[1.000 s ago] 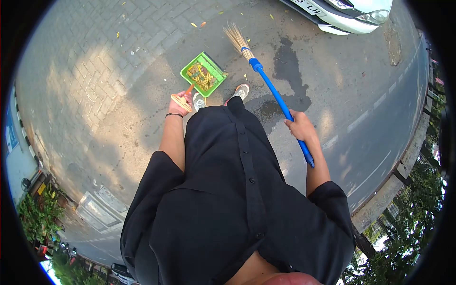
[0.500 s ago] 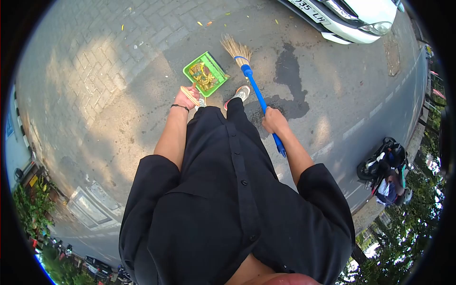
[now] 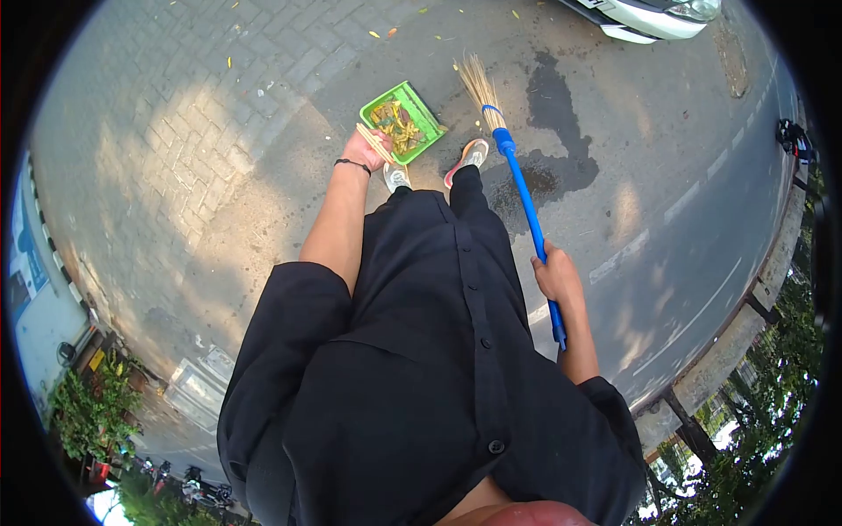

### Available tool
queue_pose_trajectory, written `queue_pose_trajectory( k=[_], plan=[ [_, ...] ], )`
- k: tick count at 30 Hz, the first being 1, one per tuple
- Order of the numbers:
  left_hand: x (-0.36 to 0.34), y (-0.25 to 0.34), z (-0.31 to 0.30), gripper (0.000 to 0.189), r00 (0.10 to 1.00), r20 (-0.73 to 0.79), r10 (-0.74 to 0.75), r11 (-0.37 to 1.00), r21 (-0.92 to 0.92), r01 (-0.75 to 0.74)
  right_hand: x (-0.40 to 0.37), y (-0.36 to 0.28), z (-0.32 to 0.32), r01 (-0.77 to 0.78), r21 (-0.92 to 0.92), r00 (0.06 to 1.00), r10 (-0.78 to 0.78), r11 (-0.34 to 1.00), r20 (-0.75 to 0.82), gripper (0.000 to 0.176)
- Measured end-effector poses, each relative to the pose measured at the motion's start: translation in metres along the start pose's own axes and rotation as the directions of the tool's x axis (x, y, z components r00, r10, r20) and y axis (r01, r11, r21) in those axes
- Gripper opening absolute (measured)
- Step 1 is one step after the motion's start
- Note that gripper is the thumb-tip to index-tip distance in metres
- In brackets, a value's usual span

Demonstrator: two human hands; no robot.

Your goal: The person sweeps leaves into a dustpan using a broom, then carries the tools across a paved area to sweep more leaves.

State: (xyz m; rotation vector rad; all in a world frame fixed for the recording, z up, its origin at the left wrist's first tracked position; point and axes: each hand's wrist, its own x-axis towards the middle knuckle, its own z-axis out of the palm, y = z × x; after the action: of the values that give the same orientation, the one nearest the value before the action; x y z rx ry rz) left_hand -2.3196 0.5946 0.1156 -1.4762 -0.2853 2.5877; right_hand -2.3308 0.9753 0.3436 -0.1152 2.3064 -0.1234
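Note:
My left hand point(image 3: 364, 151) is closed around a pale, straight grip bar just above the green dustpan point(image 3: 383, 96). Inside the pan lies a pile of yellow and brown leaves point(image 3: 399, 127). My right hand point(image 3: 561, 276) wraps the upper part of the blue handle of a broom point(image 3: 524, 188), near its end. The broom slants away from me, its straw bristles point(image 3: 478, 83) at the ground to the right of the dustpan and apart from it.
My shoes point(image 3: 474, 152) stand just behind the dustpan. A white car's front point(image 3: 649, 19) is at the upper right, with a dark wet patch point(image 3: 557, 105) on the asphalt below it. Paving bricks point(image 3: 193, 131) lie left. A few loose leaves point(image 3: 375, 34) dot the ground ahead.
The view has shifted, so most things sit farther right. My right hand has drawn back toward my side with the broom, and the bristles are farther from the dustpan. Both holds stay the same.

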Motion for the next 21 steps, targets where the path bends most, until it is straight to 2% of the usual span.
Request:
queue_pose_trajectory(
  k=[1,4,5,7,9,11,12,13,16,17,20,21],
  plan=[
    [0.002,0.003,0.001,0.016,1.0,0.013,-0.02,1.0,0.016,0.019,0.003,0.006,0.007,-0.001,0.001,0.998,0.001,1.0,-0.067,0.033],
    [0.014,0.01,0.009,0.018,1.0,-0.023,0.017,0.982,0.189,-0.012,0.019,0.02,0.023,-0.086,-0.028,0.994,0.083,0.996,-0.075,0.031],
    [0.017,0.012,0.012,0.019,0.999,-0.014,-0.034,0.98,0.196,0.036,0.023,0.023,0.03,-0.093,-0.028,0.993,0.091,0.995,-0.069,0.03],
    [0.025,0.007,0.022,0.019,0.998,-0.064,0.012,0.966,0.259,0.005,0.029,0.024,0.043,-0.114,-0.02,0.992,0.113,0.993,-0.064,0.029],
    [0.032,0.001,0.025,0.016,0.996,-0.082,0.046,0.943,0.331,-0.016,0.027,0.019,0.057,-0.068,-0.026,0.998,0.068,0.997,0.007,0.029],
    [0.039,0.006,0.022,0.015,0.998,-0.058,-0.011,0.95,0.31,0.029,0.017,0.01,0.065,0.003,-0.004,0.996,-0.002,1.0,0.086,0.029],
    [0.042,0.007,0.02,0.014,0.998,-0.048,-0.041,0.952,0.302,0.053,0.005,0.004,0.063,0.046,0.022,0.991,-0.048,0.999,0.128,0.029],
    [0.04,0.005,0.019,0.013,0.996,-0.064,0.057,0.947,0.32,-0.033,-0.007,-0.002,0.058,0.088,0.049,0.981,-0.095,0.995,0.171,0.028],
    [0.039,0.016,0.016,0.023,0.998,-0.069,-0.011,0.954,0.298,0.031,-0.037,-0.018,0.037,0.135,0.2,0.952,-0.183,0.97,0.245,0.028],
    [0.039,0.019,0.012,0.032,0.998,-0.057,-0.011,0.955,0.296,0.027,-0.046,-0.021,0.036,0.148,0.223,0.95,-0.201,0.964,0.238,0.029],
    [0.026,0.018,0.01,0.032,0.998,-0.062,0.015,0.937,0.348,0.007,-0.065,-0.018,0.038,0.14,0.268,0.962,-0.195,0.953,0.19,0.03],
    [0.023,0.018,0.011,0.027,0.997,-0.076,0.03,0.942,0.336,-0.003,-0.065,-0.02,0.032,0.11,0.272,0.968,-0.165,0.956,0.187,0.029]
  ],
)
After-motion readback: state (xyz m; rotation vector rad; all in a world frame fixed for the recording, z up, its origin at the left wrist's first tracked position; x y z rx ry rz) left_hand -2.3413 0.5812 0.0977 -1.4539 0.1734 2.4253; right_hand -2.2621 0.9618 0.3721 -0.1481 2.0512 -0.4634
